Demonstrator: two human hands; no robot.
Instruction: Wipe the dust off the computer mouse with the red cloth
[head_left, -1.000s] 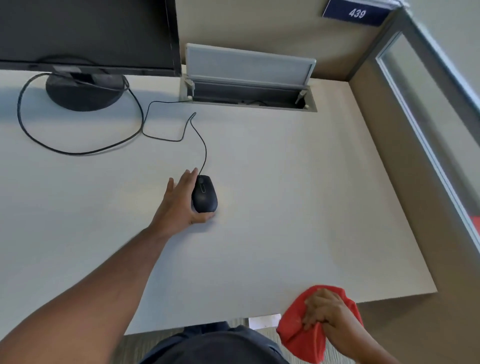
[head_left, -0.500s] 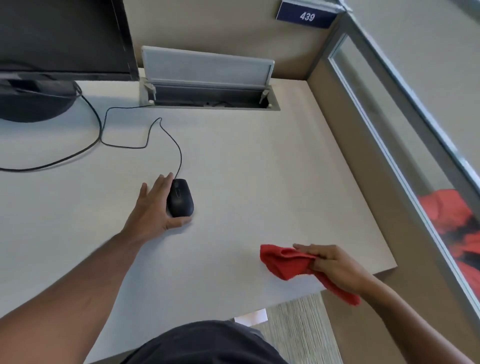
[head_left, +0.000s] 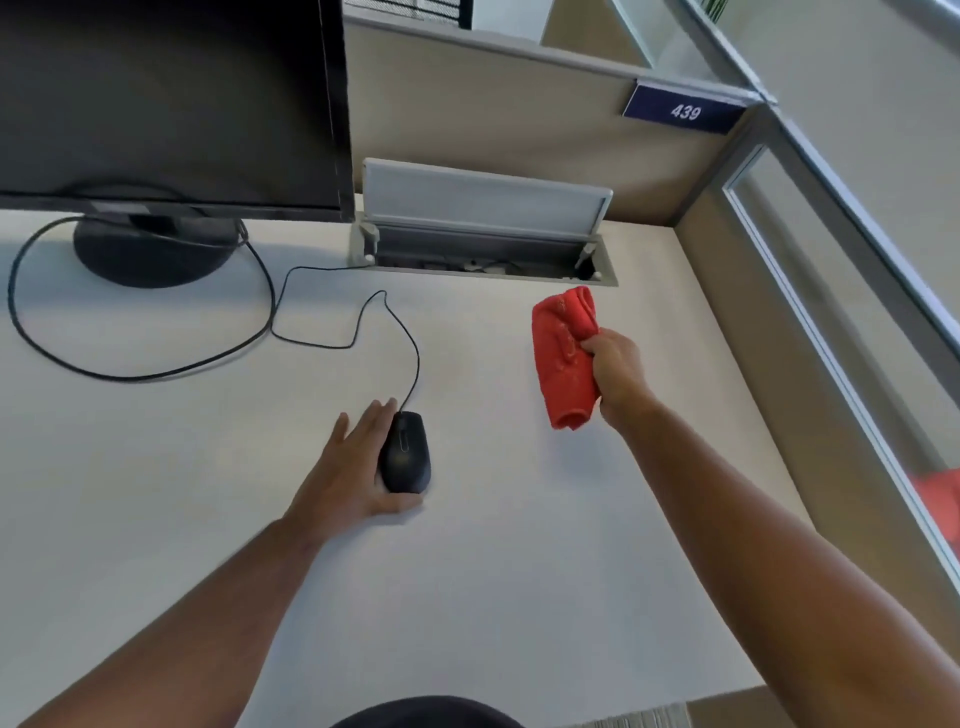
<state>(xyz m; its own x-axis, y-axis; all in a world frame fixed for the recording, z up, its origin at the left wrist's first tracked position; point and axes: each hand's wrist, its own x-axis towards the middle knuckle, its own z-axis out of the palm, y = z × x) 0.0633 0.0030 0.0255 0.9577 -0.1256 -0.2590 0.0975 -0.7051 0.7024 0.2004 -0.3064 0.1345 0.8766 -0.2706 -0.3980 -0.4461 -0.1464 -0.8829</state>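
Your left hand (head_left: 358, 478) lies on the tabletop (head_left: 519, 571) against the left side of the black mouse (head_left: 406, 453): the fingers stretch out along that side and the thumb curls round the near end, so the hand cups the mouse loosely, with its top left bare. The mouse sits a little left of the middle of the tabletop, its cable (head_left: 332, 343) running away from you in loops toward the monitor stand (head_left: 156, 249) at the far left. Your right hand (head_left: 615, 371) is clamped on the red cloth (head_left: 563, 353), which is bunched into a thick roll and held up over the tabletop, to the right of the mouse and farther away, well apart from it. Just beyond the cloth, the lid of the cable box (head_left: 485, 200) set into the tabletop stands open. The dark monitor (head_left: 166, 104) fills the far left, and a blue sign (head_left: 684, 110) reading 439 hangs on the partition at the far right.
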